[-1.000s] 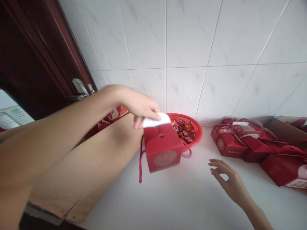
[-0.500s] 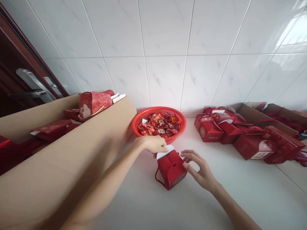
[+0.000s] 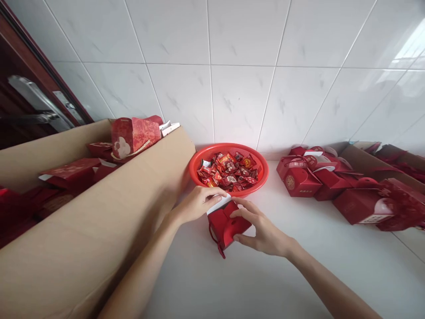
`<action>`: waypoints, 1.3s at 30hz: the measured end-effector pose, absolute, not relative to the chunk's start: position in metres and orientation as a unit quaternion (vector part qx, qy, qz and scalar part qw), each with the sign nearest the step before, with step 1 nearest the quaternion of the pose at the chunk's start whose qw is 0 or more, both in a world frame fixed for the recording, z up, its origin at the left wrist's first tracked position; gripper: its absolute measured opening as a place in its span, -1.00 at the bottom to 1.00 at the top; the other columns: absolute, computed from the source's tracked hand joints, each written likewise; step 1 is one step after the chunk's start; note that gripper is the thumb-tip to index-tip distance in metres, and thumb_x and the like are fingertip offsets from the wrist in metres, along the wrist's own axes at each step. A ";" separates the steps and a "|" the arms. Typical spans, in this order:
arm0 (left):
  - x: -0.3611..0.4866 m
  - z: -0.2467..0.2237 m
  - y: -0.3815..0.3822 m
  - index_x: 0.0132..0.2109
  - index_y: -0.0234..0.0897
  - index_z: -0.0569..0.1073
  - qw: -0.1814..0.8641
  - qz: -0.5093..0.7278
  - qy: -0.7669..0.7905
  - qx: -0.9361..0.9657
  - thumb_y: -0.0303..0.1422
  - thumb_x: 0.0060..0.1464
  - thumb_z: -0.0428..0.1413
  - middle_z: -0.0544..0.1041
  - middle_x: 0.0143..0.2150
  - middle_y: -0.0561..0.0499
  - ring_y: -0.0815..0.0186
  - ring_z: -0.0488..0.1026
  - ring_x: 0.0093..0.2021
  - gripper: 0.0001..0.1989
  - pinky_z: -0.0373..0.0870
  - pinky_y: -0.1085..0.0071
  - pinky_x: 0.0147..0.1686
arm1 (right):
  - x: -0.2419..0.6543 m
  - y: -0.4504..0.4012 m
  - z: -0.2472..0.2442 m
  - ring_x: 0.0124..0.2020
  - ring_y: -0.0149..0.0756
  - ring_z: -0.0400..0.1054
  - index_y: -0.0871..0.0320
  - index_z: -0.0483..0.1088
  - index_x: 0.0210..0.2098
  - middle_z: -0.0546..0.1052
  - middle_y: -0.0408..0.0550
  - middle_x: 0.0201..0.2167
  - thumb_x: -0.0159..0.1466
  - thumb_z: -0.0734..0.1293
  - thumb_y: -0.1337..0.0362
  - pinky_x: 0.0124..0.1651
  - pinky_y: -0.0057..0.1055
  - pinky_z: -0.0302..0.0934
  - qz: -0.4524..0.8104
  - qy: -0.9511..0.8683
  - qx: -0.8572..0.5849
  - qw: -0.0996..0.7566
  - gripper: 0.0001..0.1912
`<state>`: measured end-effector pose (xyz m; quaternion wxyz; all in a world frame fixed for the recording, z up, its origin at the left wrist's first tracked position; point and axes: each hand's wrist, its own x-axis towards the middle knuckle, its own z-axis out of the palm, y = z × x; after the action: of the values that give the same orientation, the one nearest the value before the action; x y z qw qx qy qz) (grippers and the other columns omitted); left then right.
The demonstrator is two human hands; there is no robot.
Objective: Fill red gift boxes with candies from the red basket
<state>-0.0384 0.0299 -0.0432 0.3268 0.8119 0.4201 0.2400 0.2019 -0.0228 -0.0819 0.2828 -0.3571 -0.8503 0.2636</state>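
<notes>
A small red gift box (image 3: 222,223) of folded card stands on the white surface, its red cord handle (image 3: 215,239) hanging down the left side. At its far edge a flap with a white inner face (image 3: 219,203) is raised. My left hand (image 3: 198,204) pinches this flap between thumb and fingers. Curved over the box from the right, my right hand (image 3: 260,227) grips its top flaps, thumb low and fingertips higher, with a gap between them. Just behind the box sits a red plastic basket (image 3: 262,179) filled with wrapped candies (image 3: 229,168).
A large cardboard carton (image 3: 146,186) on the left holds several red boxes (image 3: 136,135). More folded red boxes (image 3: 300,181) stand to the right, beside another carton (image 3: 360,164). A tiled wall (image 3: 242,102) rises behind the basket, and a door handle (image 3: 43,110) shows at far left.
The gift box has shifted slightly left in view. My left hand has moved to the flap's left end, and my right hand has come in from the side onto the top flaps.
</notes>
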 end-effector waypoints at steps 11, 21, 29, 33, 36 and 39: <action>-0.039 -0.062 -0.005 0.10 -0.09 0.45 0.195 0.256 0.504 0.801 -0.22 0.22 0.10 0.55 0.05 0.00 0.18 0.52 0.01 -0.68 0.42 0.30 0.01 | 0.176 -0.058 -0.122 0.01 -0.11 0.37 0.09 0.26 -0.28 0.47 0.15 0.08 0.31 0.21 0.46 0.01 -0.10 0.33 0.022 -0.888 -0.231 0.396 -0.87; -0.032 -0.055 -0.029 0.25 0.01 0.26 0.246 0.164 0.530 0.795 -0.09 -0.10 0.31 0.32 0.20 -0.11 0.00 0.45 0.00 -0.24 0.45 0.15 -0.10 | 0.173 -0.053 -0.090 -0.26 -0.31 0.46 0.13 0.36 -0.39 0.49 0.08 -0.10 0.36 0.26 0.32 -0.26 -0.40 0.41 0.259 -0.823 -0.306 0.403 -0.83; -0.028 -0.061 -0.028 0.23 0.03 0.26 0.247 0.163 0.522 0.800 -0.18 -0.23 0.37 0.34 0.12 -0.09 0.02 0.45 -0.09 -0.16 0.45 0.16 -0.15 | 0.167 -0.006 -0.045 -0.35 -0.30 0.38 0.13 0.42 -0.32 0.51 -0.10 -0.35 0.15 0.37 0.38 -0.20 -0.34 0.32 0.273 -0.902 -0.279 0.184 -0.91; -0.026 -0.066 -0.027 0.23 -0.01 0.26 0.243 0.167 0.519 0.802 -0.19 -0.33 0.43 0.30 0.19 -0.13 -0.03 0.44 -0.04 -0.07 0.44 0.09 -0.07 | 0.164 0.003 -0.037 -0.31 -0.25 0.44 0.14 0.47 -0.18 0.55 -0.05 -0.22 0.11 0.49 0.21 -0.23 -0.35 0.32 0.270 -0.921 -0.265 0.089 -0.70; -0.025 -0.066 -0.027 0.24 -0.02 0.24 0.240 0.166 0.523 0.801 -0.19 -0.37 0.45 0.28 0.21 -0.15 -0.04 0.44 -0.02 -0.03 0.43 0.07 -0.04 | 0.161 0.002 -0.036 -0.24 -0.17 0.46 0.14 0.47 -0.06 0.54 0.00 -0.15 0.09 0.53 0.12 -0.18 -0.29 0.34 0.230 -0.934 -0.266 0.066 -0.54; -0.024 -0.063 -0.027 0.21 -0.05 0.27 0.250 0.174 0.522 0.797 -0.21 -0.39 0.46 0.31 0.17 -0.12 -0.02 0.45 -0.03 -0.05 0.44 0.09 -0.05 | 0.163 -0.001 -0.038 -0.22 -0.17 0.45 0.14 0.46 -0.03 0.48 0.04 -0.04 0.04 0.57 0.09 -0.21 -0.28 0.36 0.206 -0.940 -0.263 0.077 -0.45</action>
<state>-0.0244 -0.0266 -0.0627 0.2502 0.7967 0.5221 0.1737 0.1632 -0.0008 -0.0379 0.0766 -0.2626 -0.9396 0.2056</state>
